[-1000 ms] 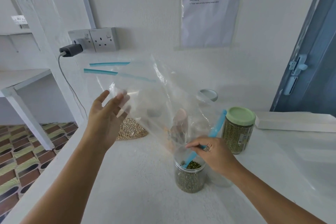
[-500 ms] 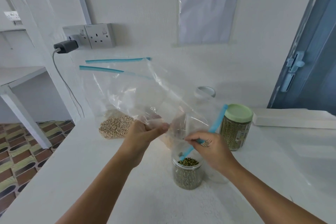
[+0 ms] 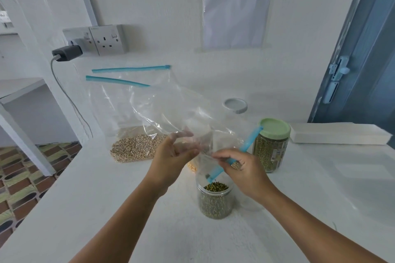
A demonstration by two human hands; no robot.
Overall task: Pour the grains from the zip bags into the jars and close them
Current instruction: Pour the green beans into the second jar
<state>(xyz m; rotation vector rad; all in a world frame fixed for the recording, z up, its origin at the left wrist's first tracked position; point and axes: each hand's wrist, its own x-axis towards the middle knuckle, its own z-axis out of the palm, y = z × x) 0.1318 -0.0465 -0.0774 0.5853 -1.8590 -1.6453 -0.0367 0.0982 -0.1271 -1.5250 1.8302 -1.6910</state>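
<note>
Draining the last green grains, the held zip bag (image 3: 171,113) hangs tipped with its blue zip strip (image 3: 235,156) angled down into the mouth of the open jar (image 3: 214,200), which stands just below the right hand (image 3: 239,166). That hand pinches the strip near the low corner, fingers curled round it. The left hand (image 3: 171,160), just across from the right, holds the clear film between thumb and fingers, lifting the bag's body so it slopes toward the jar. The bag looks all but empty; one or two grains seem to cling near the strip. The jar is filled nearly to its rim with green grains and has no lid on.

Beyond the right hand stands a second jar (image 3: 271,147), full and capped with a green lid. A loose grey lid (image 3: 235,105) lies farther back, past both hands. Beyond the left hand a second zip bag (image 3: 136,149) of pale grains stands against the wall, its zip open; a patch of yellow grains (image 3: 192,166) shows between the hands, partly hidden.

I judge the pouring step here is at its end. Next comes setting the empty bag aside, reaching back for the grey lid, and screwing it on while the jar is steadied, since the fill is high and a knock could spill it.
</note>
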